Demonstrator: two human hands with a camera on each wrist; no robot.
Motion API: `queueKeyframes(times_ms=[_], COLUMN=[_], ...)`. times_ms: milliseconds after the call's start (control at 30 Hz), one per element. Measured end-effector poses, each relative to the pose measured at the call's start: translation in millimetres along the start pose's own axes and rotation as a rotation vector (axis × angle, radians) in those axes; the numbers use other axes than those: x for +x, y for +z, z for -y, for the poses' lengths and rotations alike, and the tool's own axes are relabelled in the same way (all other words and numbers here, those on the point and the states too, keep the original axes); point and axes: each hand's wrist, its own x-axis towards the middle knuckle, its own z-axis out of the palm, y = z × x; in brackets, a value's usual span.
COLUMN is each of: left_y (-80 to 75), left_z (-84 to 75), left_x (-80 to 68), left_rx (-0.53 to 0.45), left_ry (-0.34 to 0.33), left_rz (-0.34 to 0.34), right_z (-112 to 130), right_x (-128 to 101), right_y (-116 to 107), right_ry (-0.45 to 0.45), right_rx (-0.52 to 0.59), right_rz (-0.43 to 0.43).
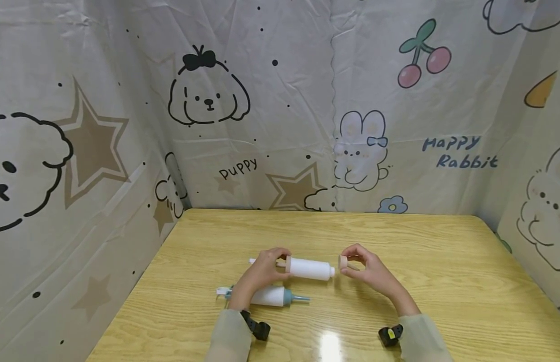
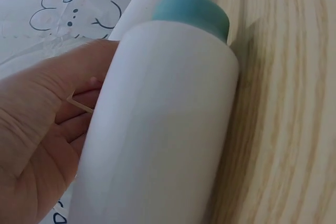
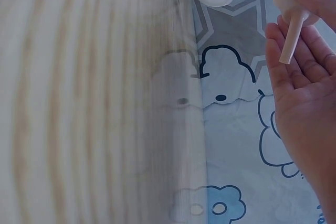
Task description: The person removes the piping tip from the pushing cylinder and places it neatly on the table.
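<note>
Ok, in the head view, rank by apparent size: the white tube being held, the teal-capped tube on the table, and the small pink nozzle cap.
1. Teal-capped tube, partly hidden, and white tube: look alike, unranked.
2. Pink nozzle cap, smallest.

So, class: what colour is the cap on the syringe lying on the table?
Teal blue cap on the white syringe; left wrist view shows it best.

Left hand [image 1: 261, 274] and right hand [image 1: 368, 271] each curled, pinching.

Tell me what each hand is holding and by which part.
The left hand grips the white syringe-like tube at its pink flange end. The right hand pinches a small pink nozzle cap by its disc, fingers around the stem.
</note>
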Motion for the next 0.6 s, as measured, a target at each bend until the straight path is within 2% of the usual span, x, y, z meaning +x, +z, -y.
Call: queueKeyframes(times_ms=[233, 600], left_y=[2.5, 3.0], left_z=[4.0, 6.2], left_x=[0.2, -0.1], left_rx=[-0.006, -0.04], left_ry=[-0.022, -0.036], left_rz=[0.034, 0.039], right_z=[-0.5, -1.3], right_x=[0.2, 0.6], right_y=[-0.3, 0.5], right_ry=[-0.007, 0.02], right_rx=[-0.016, -0.03], right_rz=[0.015, 0.009])
